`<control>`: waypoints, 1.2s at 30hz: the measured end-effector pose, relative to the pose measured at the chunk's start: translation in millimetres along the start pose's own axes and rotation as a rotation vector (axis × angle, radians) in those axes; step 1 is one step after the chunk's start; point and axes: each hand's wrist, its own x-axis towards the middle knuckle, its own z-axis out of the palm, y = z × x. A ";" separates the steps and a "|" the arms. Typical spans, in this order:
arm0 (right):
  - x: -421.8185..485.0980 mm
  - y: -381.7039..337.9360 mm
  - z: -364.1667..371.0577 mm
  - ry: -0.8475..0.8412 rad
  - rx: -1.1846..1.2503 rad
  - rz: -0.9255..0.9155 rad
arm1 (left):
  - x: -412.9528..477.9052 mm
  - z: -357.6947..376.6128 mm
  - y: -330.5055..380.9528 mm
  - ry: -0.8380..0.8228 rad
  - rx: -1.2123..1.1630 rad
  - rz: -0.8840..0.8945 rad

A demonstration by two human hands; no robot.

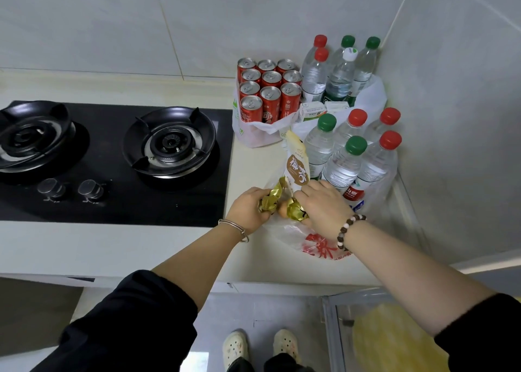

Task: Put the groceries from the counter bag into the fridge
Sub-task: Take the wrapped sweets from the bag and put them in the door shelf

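Note:
A clear plastic bag with red print (315,246) lies on the counter near its front edge. My left hand (249,208) grips a crinkled gold-foil packet (269,199) at the bag's mouth. My right hand (321,205) holds a second gold packet (294,211) and rests against a tall cream pouch with brown lettering (297,164) that stands up out of the bag. A small brown egg-like item (282,209) shows between the two packets. What lies deeper in the bag is hidden by my hands.
Several red soda cans (267,95) stand in a white bag at the back. Several water bottles (349,151) with red and green caps fill the corner, with small cartons (311,111) between them. A black two-burner gas hob (112,157) lies left. An open glass-shelved compartment (394,335) is at lower right.

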 end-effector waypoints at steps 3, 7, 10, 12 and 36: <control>-0.5 2.2 0.6 -0.005 0.019 0.079 | 0.2 -3.0 0.7 0.005 -0.115 -0.115; -2.1 1.0 -4.9 0.033 0.060 0.126 | 0.3 -9.7 4.2 0.026 -0.245 -0.158; -2.8 0.2 -14.0 0.116 0.024 0.125 | -0.1 -17.3 8.1 0.040 -0.351 -0.185; -2.4 1.6 -19.4 0.161 0.005 0.127 | -0.1 -22.9 10.4 0.046 -0.429 -0.209; 90.1 -158.0 -139.8 0.188 0.933 0.003 | -158.8 -171.9 -13.9 0.698 -0.805 -0.520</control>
